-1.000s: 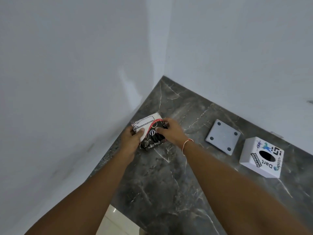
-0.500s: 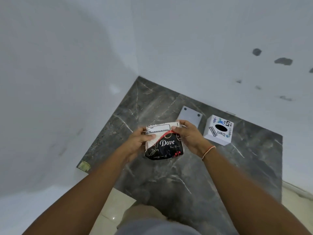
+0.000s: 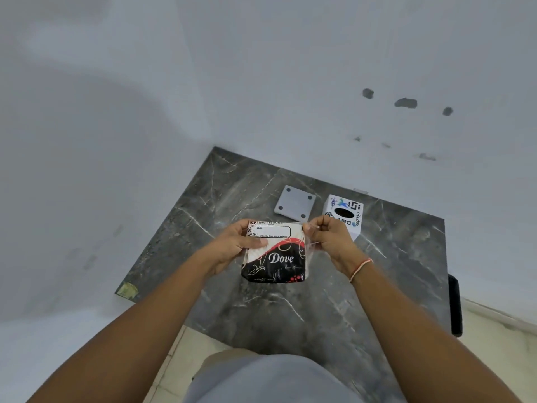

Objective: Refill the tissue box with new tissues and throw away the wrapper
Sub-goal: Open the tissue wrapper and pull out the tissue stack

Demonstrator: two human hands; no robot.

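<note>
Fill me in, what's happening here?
A person holds a sealed Dove tissue pack above the dark marble counter. The left hand grips its side; the right hand pinches the clear wrapper edge, seemingly starting to tear. The empty tissue box and its base plate sit behind.
</note>
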